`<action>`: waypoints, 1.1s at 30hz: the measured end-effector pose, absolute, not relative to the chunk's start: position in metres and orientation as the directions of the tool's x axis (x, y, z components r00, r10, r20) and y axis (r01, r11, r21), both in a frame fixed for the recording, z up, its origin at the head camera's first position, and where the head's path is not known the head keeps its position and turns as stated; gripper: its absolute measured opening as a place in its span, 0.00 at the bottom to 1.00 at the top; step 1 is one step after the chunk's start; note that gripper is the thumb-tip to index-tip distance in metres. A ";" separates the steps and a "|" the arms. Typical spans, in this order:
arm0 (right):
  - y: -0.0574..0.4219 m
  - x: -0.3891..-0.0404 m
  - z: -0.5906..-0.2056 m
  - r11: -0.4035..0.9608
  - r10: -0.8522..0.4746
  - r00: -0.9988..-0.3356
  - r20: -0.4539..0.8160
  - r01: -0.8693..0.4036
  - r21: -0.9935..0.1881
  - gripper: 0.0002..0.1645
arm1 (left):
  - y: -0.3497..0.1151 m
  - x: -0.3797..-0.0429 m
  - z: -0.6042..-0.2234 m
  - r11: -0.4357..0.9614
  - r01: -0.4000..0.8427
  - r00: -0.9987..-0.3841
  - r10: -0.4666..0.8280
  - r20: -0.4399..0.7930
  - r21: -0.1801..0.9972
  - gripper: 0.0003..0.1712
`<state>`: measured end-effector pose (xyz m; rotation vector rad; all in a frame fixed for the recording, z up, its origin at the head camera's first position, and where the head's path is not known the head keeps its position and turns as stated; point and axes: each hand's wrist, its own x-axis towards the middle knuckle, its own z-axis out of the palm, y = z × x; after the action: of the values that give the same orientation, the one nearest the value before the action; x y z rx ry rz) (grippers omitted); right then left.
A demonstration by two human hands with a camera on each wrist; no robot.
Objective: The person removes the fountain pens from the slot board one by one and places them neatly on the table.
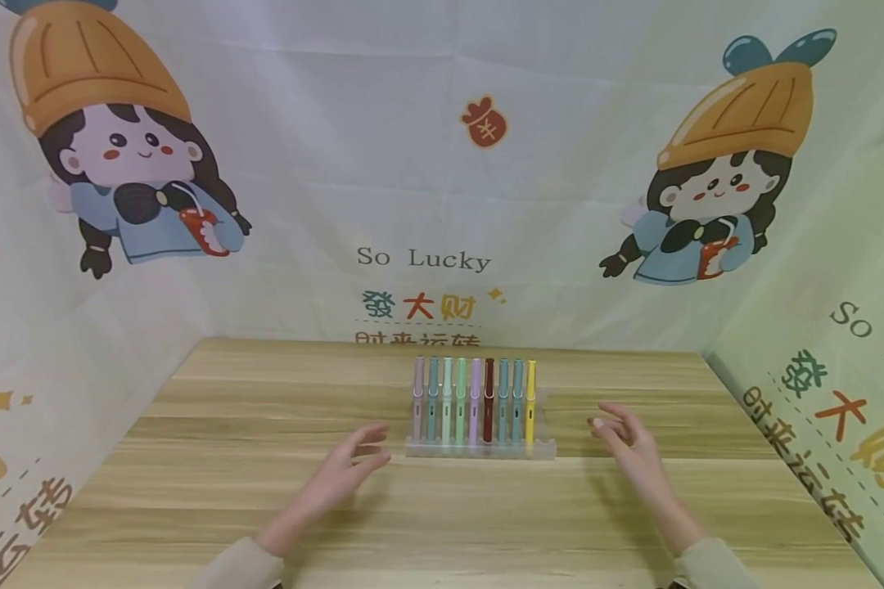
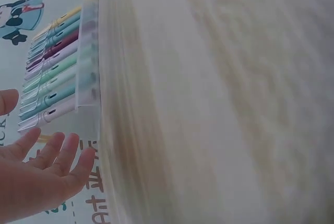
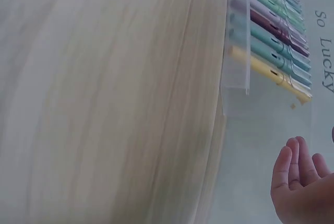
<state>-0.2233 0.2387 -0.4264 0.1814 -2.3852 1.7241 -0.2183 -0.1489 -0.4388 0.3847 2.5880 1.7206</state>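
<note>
Several capped pens stand side by side in a clear plastic pen stand on the table. Their colours run from a mauve pen on the left, through teal, mint, green and lilac, to a dark red pen, two teal ones and a yellow pen at the right end. My left hand hovers left of the stand, apart from it, fingers loosely bent and holding nothing. To the right of the stand, my right hand is also in the air with relaxed fingers and nothing in them.
The wooden table reaches back to a pale cloth backdrop printed with cartoon figures and lettering. More cloth hangs along the left and right sides. At the right end of the stand, bare clear plastic shows beside the yellow pen.
</note>
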 end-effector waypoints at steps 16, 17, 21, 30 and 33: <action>0.193 -0.251 -0.435 0.282 0.001 -0.989 0.146 -0.140 -0.949 0.23 | -0.132 -0.231 -0.446 0.413 0.115 -0.983 0.176 0.045 0.904 0.23; 0.191 -0.254 -0.436 0.299 0.002 -0.988 0.156 -0.148 -0.943 0.23 | -0.131 -0.232 -0.446 0.410 0.110 -0.984 0.173 0.042 0.905 0.22; 0.185 -0.261 -0.438 0.342 0.005 -0.985 0.174 -0.162 -0.926 0.24 | -0.127 -0.236 -0.446 0.384 0.104 -0.985 0.167 0.041 0.917 0.21; 0.174 -0.269 -0.436 0.358 -0.009 -0.980 0.201 -0.190 -0.914 0.25 | -0.122 -0.244 -0.448 0.360 0.073 -0.984 0.178 0.008 0.930 0.20; 0.172 -0.270 -0.436 0.352 0.002 -0.979 0.206 -0.192 -0.916 0.26 | -0.120 -0.246 -0.448 0.346 0.070 -0.983 0.182 0.006 0.936 0.19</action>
<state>-0.2704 0.1722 -0.4364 0.1736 -2.4372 1.6883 -0.2457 -0.1202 -0.4482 0.2338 2.4942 1.7269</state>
